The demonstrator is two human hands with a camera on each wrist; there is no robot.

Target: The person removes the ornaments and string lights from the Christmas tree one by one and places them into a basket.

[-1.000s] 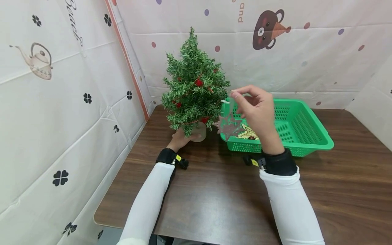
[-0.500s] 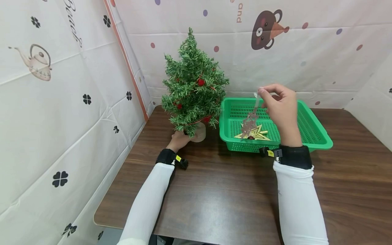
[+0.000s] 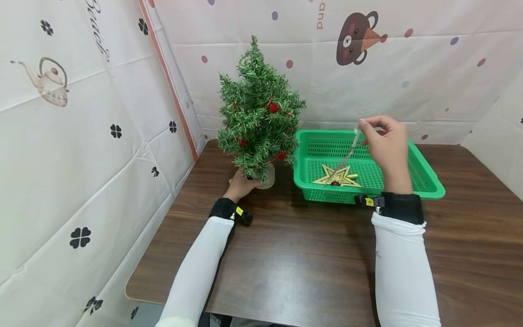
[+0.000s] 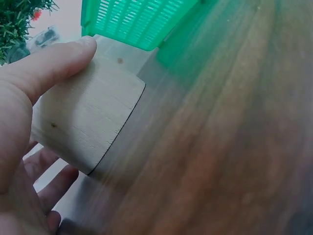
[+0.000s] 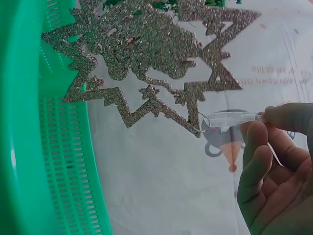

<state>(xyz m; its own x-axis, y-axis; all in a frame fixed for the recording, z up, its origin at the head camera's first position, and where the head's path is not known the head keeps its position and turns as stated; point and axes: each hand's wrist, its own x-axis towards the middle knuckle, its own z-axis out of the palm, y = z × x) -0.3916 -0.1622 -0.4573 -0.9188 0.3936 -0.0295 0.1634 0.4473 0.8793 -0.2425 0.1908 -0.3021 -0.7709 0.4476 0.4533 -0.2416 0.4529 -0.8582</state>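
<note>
My left hand (image 3: 242, 185) grips the pale wooden base (image 4: 93, 107) of a small green Christmas tree (image 3: 259, 104). In the left wrist view the thumb lies along the base and the other fingers curl around its far side. Red balls hang among the branches. My right hand (image 3: 388, 144) pinches the whitish translucent ribbon (image 5: 232, 118) of a glittery star-shaped ornament (image 5: 146, 41) between thumb and fingertips. The ornament hangs over the green basket (image 3: 431, 184), nearly edge-on in the head view. A small metal ring joins it to the ribbon.
In the basket lie a gold star (image 3: 347, 180), a small gold piece (image 3: 352, 176) and a dark red ball (image 3: 335, 183). The basket stands right of the tree on a brown wooden table (image 3: 294, 254). Printed cloth walls (image 3: 441, 81) close off the back and left.
My right hand has moved right with the ornament, from beside the tree to over the basket, and the ornament has swung edge-on. The tree has turned slightly, its front red ball shifting right.
</note>
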